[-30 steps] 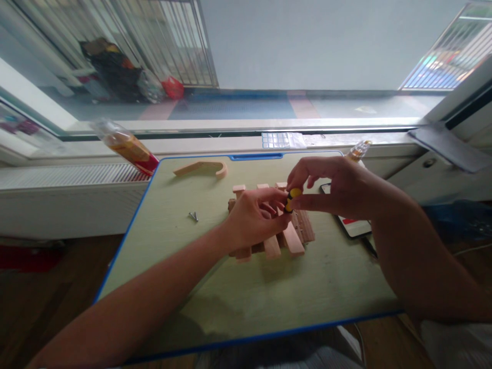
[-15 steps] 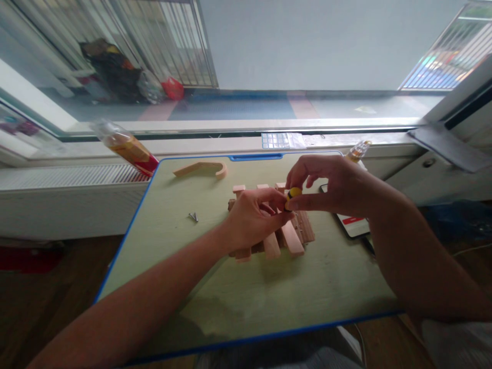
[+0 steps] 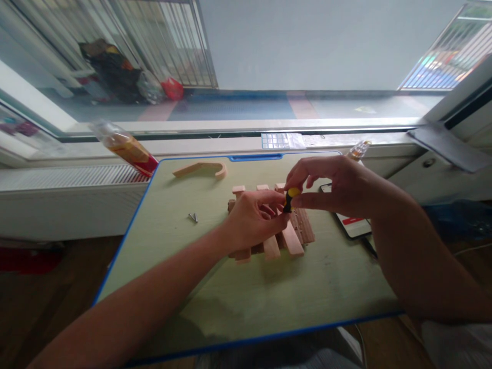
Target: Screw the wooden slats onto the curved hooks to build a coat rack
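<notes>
A stubby screwdriver (image 3: 291, 197) with a yellow and black handle stands near upright over the wooden pieces. My right hand (image 3: 332, 187) pinches the top of its handle between thumb and fingers. Lower on the handle, the thumb and fingertips of my left hand (image 3: 249, 218) close around it, resting over the wood. Beneath lie several pale wooden slats (image 3: 293, 242) across a brown ridged board (image 3: 305, 226). The screwdriver's tip is hidden behind my left fingers. Some loose screws (image 3: 193, 218) lie to the left of my left hand.
A hook-shaped wooden piece (image 3: 200, 167) lies at the table's (image 3: 154, 277) far left. By my right wrist is a phone (image 3: 351, 225). A drink bottle (image 3: 132, 154) stands beyond the left edge, and another bottle (image 3: 359, 149) at the back right. Behind runs a windowsill (image 3: 215, 146).
My right fingers have shifted slightly on the screwdriver's handle, and more of its black part shows now. My left hand has edged slightly left; the wooden pieces look nearly unmoved.
</notes>
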Demonstrator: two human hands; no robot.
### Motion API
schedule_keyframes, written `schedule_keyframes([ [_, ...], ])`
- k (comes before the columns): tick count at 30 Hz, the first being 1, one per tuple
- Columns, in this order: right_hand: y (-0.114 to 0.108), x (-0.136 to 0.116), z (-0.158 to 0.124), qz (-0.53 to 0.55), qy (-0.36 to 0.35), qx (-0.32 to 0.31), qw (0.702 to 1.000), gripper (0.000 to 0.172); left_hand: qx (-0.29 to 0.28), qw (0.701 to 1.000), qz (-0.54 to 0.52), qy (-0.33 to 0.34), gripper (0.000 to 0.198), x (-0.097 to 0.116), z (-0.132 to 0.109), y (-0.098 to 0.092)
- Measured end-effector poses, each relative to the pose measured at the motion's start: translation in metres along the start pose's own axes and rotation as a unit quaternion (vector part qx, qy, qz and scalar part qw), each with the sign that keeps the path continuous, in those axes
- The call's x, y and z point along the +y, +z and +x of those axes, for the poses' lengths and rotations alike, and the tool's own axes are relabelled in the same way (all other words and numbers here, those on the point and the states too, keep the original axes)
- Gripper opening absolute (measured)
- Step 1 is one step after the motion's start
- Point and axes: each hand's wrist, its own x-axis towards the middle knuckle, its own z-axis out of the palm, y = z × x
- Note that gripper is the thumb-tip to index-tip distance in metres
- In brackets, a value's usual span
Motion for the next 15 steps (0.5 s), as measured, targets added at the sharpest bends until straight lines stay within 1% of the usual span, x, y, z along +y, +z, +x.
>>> schedule_keyframes([
  [4, 0.0013, -0.0014, -0.0005, -0.009, 0.010, 0.008, 1.000, 0.026, 0.011, 1.000, 0.006, -0.001, 0.024, -0.0015, -0.0001, -0.0010],
  [9, 0.0030, -0.0011, -0.0005, -0.022, 0.010, 0.017, 1.000, 0.026, 0.011, 1.000, 0.011, 0.008, 0.026, -0.0045, 0.0007, -0.0012],
  [15, 0.0055, 0.0017, 0.0007, -0.016, 0.026, 0.039, 0.999, 0.027, 0.020, 1.000, 0.002, 0.000, 0.019, 0.0003, 0.0012, 0.0008],
])
